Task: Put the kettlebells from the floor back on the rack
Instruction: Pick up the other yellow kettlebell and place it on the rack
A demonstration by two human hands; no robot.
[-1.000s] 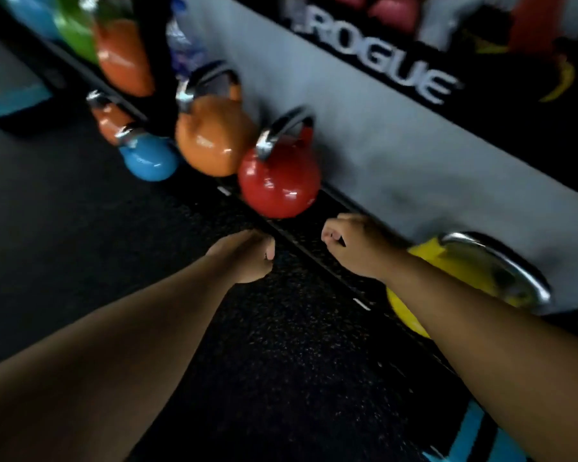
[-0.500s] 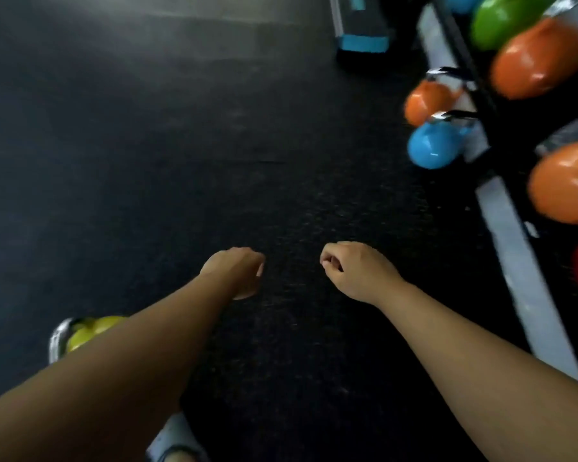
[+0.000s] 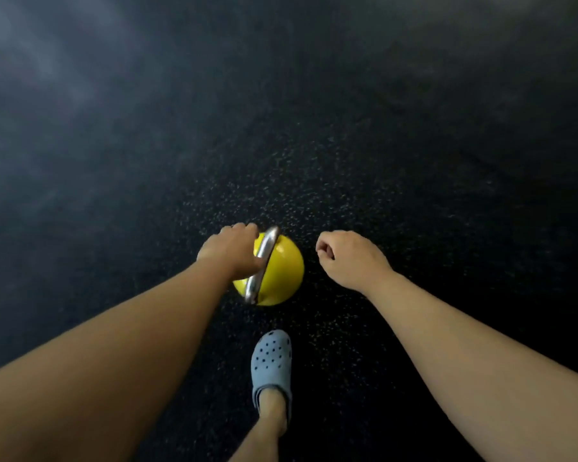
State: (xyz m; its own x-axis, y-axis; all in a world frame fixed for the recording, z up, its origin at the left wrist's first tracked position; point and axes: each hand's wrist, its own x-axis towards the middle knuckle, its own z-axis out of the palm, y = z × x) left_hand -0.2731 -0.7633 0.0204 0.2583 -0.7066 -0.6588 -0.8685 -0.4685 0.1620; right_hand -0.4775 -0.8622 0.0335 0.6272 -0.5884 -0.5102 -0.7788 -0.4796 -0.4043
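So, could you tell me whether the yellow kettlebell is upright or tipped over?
Upright: the yellow kettlebell shows its steel handle on top, seen from above, gripped by the left hand.

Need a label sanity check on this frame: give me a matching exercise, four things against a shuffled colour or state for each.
Things:
1. left hand
2. right hand
3. kettlebell
4. clog

Colour or state:
A. pale blue, worn on a foot
B. yellow
C. fingers curled, holding nothing
D. grips the steel handle

Pairs: 1-D, 2-C, 3-B, 4-A
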